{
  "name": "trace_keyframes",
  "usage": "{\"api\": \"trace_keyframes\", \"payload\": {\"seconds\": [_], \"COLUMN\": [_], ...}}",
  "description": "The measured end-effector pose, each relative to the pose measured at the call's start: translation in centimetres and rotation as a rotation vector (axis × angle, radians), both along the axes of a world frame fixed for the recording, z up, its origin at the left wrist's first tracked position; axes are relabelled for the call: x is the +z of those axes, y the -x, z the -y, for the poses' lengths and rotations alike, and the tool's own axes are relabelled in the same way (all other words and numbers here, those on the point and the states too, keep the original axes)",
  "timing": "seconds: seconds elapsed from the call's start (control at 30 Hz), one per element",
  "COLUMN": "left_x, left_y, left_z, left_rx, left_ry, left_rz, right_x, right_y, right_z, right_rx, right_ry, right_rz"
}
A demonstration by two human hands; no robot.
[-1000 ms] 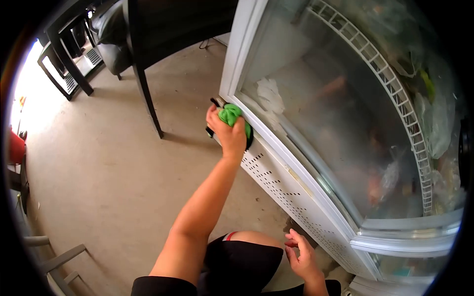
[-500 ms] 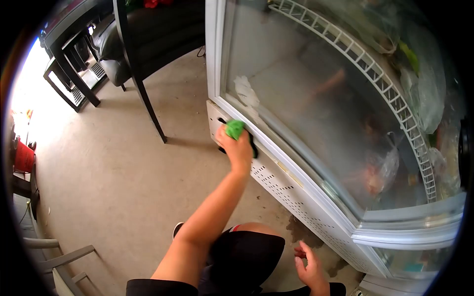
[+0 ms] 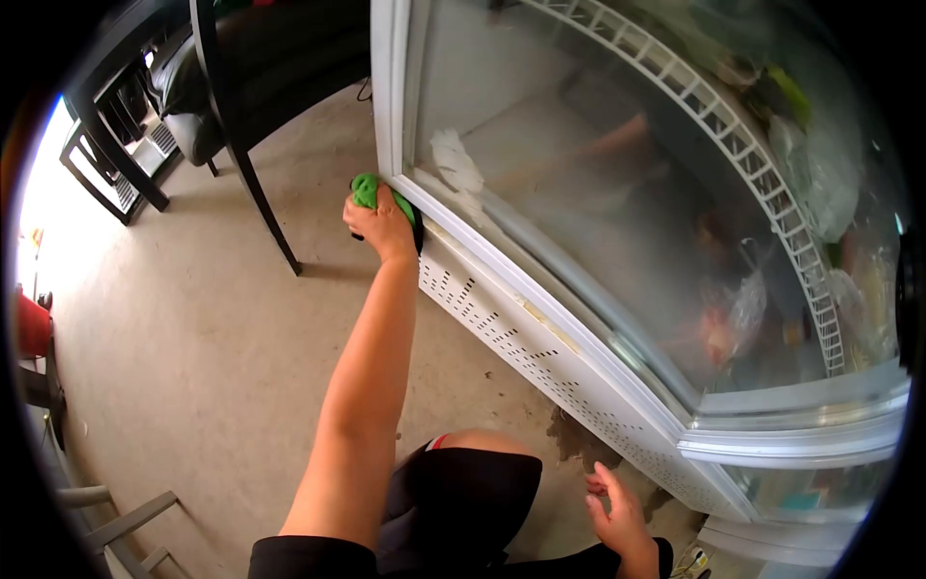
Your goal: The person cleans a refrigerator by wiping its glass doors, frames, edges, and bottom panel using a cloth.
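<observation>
My left hand (image 3: 386,224) is closed around a green cloth (image 3: 366,189) with a dark edge or underside. It presses the cloth at the far lower corner of the white glass-door fridge (image 3: 540,314), beside the slotted lower panel (image 3: 502,333). Nothing is in my right hand (image 3: 617,507), which hovers at the lower right over my leg with fingers loosely apart. Behind the fridge glass a white wire shelf (image 3: 733,145) and plastic bags (image 3: 748,309) show. What the cloth covers is hidden.
A black chair (image 3: 280,87) stands close to the fridge's far corner. Grey chair parts (image 3: 125,521) are at the lower left, a red container (image 3: 34,326) at the left edge. Dark wet stains (image 3: 584,439) mark the concrete floor (image 3: 212,367) near the fridge.
My left hand has moved the green cloth left and up along the lower panel to its far end. My right hand has stayed near the same place, and the view has shifted slightly.
</observation>
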State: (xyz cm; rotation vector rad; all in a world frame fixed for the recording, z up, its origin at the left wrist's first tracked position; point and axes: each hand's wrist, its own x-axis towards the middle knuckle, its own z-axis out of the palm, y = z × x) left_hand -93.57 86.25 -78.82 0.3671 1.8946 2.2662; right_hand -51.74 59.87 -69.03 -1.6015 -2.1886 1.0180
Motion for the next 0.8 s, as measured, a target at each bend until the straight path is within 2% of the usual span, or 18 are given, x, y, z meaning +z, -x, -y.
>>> {"api": "trace_keyframes", "payload": {"seconds": [0.03,0.13,0.17,0.2,0.3,0.4,0.47,0.5,0.7,0.73,0.8], "left_x": [-0.8,0.9,-1.2,-0.4,1.5,1.5,2.1,1.1,3.5,2.1,2.0], "left_y": [-0.4,-3.6,-4.0,-5.0,-9.5,-14.1,-18.3,-20.6,-32.8,-35.2,-40.6], "left_z": [-0.5,1.2,0.5,0.9,2.7,4.0,6.0,6.1,11.1,11.8,14.7], "left_rx": [0.151,0.074,0.136,0.134,0.056,0.007,-0.147,-0.110,-0.169,-0.186,-0.383], "left_ry": [0.042,0.173,0.251,0.250,0.307,0.402,0.398,0.442,0.269,0.178,0.121], "left_rz": [-0.044,-0.020,-0.024,-0.040,0.231,0.325,0.374,0.392,0.481,0.433,0.469], "right_x": [0.5,2.9,3.9,5.0,7.9,10.2,10.7,10.7,10.0,9.6,9.2], "right_y": [-0.8,-4.0,-5.3,-6.5,-9.9,-12.6,-14.8,-15.8,-19.8,-20.2,-20.5], "right_z": [0.2,0.9,0.8,0.7,0.1,-0.3,-0.3,-0.1,2.9,3.4,4.1], "right_rx": [-0.007,-0.008,-0.004,0.002,0.031,0.075,0.123,0.130,0.244,0.247,0.218], "right_ry": [-0.002,-0.007,-0.035,-0.061,-0.181,-0.284,-0.396,-0.417,-0.429,-0.415,-0.411], "right_rz": [-0.011,0.066,0.112,0.158,0.176,0.164,0.116,0.097,0.029,0.004,-0.002]}}
